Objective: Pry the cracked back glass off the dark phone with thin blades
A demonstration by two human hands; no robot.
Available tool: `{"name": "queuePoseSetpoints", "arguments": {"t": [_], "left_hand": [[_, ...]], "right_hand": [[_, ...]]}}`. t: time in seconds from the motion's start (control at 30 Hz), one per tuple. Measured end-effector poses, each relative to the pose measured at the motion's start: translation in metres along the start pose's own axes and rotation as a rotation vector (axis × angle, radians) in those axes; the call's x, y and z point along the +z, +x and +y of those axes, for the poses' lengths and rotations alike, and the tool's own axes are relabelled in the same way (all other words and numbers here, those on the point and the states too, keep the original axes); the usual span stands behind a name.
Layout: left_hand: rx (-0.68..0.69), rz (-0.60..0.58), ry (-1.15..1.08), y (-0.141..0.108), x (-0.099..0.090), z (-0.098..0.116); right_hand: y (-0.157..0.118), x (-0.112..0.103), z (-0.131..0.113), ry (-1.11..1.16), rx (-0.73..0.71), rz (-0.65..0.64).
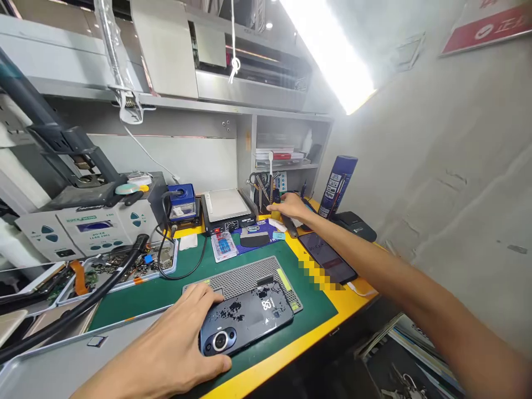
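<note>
A dark blue-grey smartphone (253,313) lies back side up, with a round camera block at its near left end and ragged black patches on its back. My left hand (187,332) is closed on the phone's left end, thumb along the near edge and fingers at the far edge. Under the phone is a grey perforated pad (245,280) on a green mat (316,305). My right hand (293,206) is stretched to the back of the desk, beside a holder of tools (262,194). Its fingers are bent together at a small yellowish thing, too small to name.
A second phone (326,257) with a cable lies right on the yellow desk edge (266,374). Behind stand a flat heating plate (226,205) and a blue can (338,185). Left are a soldering station (91,227), a parts tray (137,263) and a black hose (112,288).
</note>
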State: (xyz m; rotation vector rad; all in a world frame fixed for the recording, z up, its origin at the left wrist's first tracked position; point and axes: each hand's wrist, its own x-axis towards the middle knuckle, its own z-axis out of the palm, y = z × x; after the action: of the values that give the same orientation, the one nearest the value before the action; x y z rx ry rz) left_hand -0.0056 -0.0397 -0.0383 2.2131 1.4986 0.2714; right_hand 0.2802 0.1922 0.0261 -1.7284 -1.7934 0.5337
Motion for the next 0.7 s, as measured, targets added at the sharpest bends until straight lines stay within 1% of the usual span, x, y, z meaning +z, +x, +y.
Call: {"name": "queuePoseSetpoints", "arguments": {"t": [0.07,0.13,0.2,0.27,0.37,0.47,0.5,0.53,0.57,0.6,0.7], "left_hand": [[-0.009,-0.002,-0.021,-0.001,0.0,0.0],[-0.012,-0.003,-0.036,-0.002,0.001,-0.001],[-0.001,0.004,-0.043,-0.003,0.001,-0.001],[0.007,0.0,-0.044,-0.003,-0.002,0.0],[-0.016,-0.05,-0.022,0.0,-0.012,0.004],[-0.036,-0.099,-0.017,0.01,-0.028,0.016],[-0.016,-0.071,-0.031,0.016,-0.032,0.021],[0.018,-0.016,-0.042,0.023,-0.036,0.028],[0.039,0.038,-0.055,0.031,-0.038,0.034],[0.068,0.067,-0.07,0.039,-0.039,0.041],[0.179,0.085,-0.061,0.062,-0.034,0.056]], "right_hand": [[0.011,0.008,-0.001,0.014,0.043,0.0],[0.012,0.006,0.0,0.059,0.064,-0.007],[0.007,-0.005,0.001,0.135,0.06,-0.038],[-0.002,-0.02,0.002,0.23,0.037,-0.097],[-0.024,-0.041,0.001,0.357,-0.011,-0.195],[-0.055,-0.053,-0.001,0.439,-0.058,-0.262],[-0.066,-0.056,0.0,0.458,-0.07,-0.288],[-0.077,-0.058,0.001,0.466,-0.084,-0.318],[-0.088,-0.06,0.003,0.455,-0.104,-0.36],[-0.098,-0.063,0.006,0.398,-0.144,-0.407],[-0.125,-0.069,0.017,0.165,-0.254,-0.543]]}}
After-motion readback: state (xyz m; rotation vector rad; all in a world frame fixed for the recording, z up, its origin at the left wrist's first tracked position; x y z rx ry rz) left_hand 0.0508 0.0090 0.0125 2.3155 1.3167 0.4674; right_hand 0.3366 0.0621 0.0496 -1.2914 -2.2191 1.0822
